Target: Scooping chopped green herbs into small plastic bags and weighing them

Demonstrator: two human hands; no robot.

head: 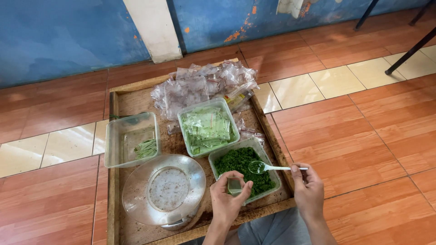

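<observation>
Here I hold a small clear packet (235,186) pinched in my left hand (229,199) over the tub of green flakes (243,168), while my right hand's (309,190) fingers (297,172) grip a clear plastic spoon (268,167), its bowl above the flakes. Filling looks to be the step; next calls for a steady tip into the packet's mouth.

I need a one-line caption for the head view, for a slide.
Left hand holds a small bag; right hand holds a spoon over a tub of green powder.
</observation>
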